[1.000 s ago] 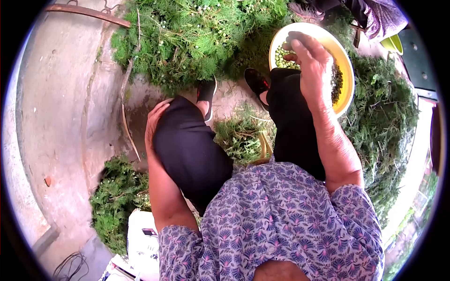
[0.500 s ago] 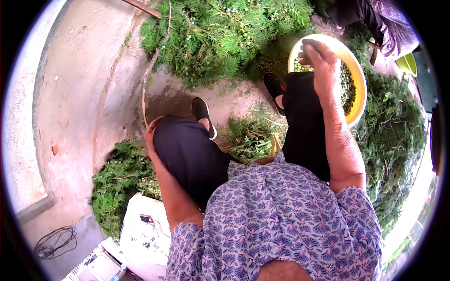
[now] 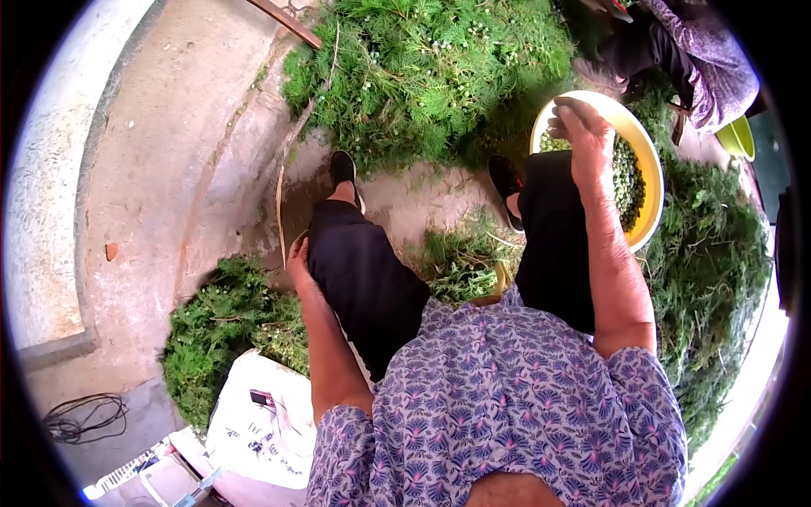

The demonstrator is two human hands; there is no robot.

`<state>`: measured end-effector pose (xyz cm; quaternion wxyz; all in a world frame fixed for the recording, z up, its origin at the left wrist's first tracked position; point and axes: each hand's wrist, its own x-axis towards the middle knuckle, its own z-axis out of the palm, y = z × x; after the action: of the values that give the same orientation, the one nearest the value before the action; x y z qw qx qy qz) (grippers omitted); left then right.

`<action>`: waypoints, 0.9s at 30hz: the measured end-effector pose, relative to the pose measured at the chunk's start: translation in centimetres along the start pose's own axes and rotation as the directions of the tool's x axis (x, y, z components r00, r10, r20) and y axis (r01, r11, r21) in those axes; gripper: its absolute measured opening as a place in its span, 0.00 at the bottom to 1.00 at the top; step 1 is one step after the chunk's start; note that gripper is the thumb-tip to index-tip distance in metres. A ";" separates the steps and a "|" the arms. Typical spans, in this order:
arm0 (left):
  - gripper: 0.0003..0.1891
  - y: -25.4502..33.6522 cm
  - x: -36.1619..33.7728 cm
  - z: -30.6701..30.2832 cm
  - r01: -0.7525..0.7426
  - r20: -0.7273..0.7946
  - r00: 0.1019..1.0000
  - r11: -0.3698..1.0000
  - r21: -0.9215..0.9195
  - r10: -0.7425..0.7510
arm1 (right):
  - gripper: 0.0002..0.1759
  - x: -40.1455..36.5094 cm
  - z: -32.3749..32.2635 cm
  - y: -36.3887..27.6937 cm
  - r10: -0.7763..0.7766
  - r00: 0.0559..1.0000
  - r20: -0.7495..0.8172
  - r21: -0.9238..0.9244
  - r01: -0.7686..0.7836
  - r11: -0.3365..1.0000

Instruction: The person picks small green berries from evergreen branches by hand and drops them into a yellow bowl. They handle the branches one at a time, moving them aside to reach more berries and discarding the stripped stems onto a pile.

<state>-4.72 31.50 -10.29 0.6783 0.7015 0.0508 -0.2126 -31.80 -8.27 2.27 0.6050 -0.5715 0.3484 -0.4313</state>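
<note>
pale yellow, probably plastic, the basin (image 3: 651,190) sits at the outer side of the right leg (image 3: 549,241), which hides part of its near-left rim; what bears it is out of sight. inside, small green fruits (image 3: 628,182) look lighter toward the far-left edge and darker toward the right.

the right hand (image 3: 587,139) is above the left part of the basin, back upward and fingers bent; i cannot tell whether this grip pinches a fruit or is bare. the left hand (image 3: 297,260) lies relaxed against the outer side of the left knee (image 3: 334,232), grasping nothing that shows.

the fruits should be light, firm and apt to roll, easiest to take between thumb and fingertips or in a scooped palm. the basin itself is likely light and slightly bendy, heavier with its load, and best held at opposite edges of the rim.

on the concrete floor (image 3: 414,198), cut greenery (image 3: 431,76) is heaped beyond the feet, with more branches (image 3: 710,245) along the right edge. near the far-right corner is another person (image 3: 722,76), just beside a lime-green container (image 3: 737,139).
</note>
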 end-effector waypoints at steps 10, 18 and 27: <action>0.09 3.5 -2.6 5.2 -0.168 -0.015 0.985 0.976 0.138 0.171 | 0.09 -0.2 -0.3 0.2 -0.030 1.000 0.005 -0.066 0.030 0.997; 0.10 13.8 -5.4 13.7 -0.313 0.065 0.944 0.942 -0.123 0.323 | 0.10 0.8 2.2 0.1 0.027 0.999 0.029 -0.311 -0.016 0.950; 0.08 14.6 4.4 24.7 0.277 0.436 0.900 0.777 -0.565 -0.004 | 0.10 1.8 9.1 17.1 0.188 0.968 0.163 -0.570 -0.063 0.819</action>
<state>-1.17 5.36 1.89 0.8456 0.3759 0.0268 -0.3780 -20.61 -6.81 -13.58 0.4714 -0.7421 0.4300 -0.2054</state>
